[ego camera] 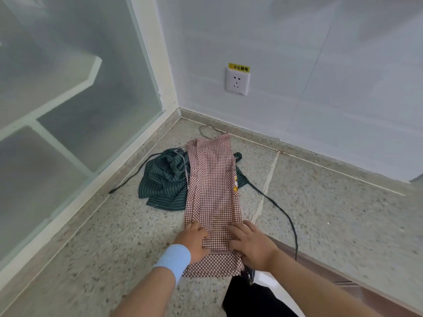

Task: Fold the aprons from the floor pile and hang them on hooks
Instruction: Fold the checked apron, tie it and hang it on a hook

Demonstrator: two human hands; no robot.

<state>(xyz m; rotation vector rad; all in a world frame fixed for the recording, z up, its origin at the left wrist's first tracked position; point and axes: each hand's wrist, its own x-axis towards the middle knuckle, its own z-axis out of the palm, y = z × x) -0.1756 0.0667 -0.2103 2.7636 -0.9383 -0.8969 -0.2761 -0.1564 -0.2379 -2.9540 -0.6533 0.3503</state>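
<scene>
We find the checked apron [214, 186] folded narrow below the wall socket [237, 81], left hand [194, 239] and right hand [249, 244] pressing flat-fingered on its end farthest from the socket; resting partly over the bunched green apron [162, 181], we judge its fold may skew

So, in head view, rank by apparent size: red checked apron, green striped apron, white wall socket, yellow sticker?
1. red checked apron
2. green striped apron, partly covered
3. white wall socket
4. yellow sticker
</scene>
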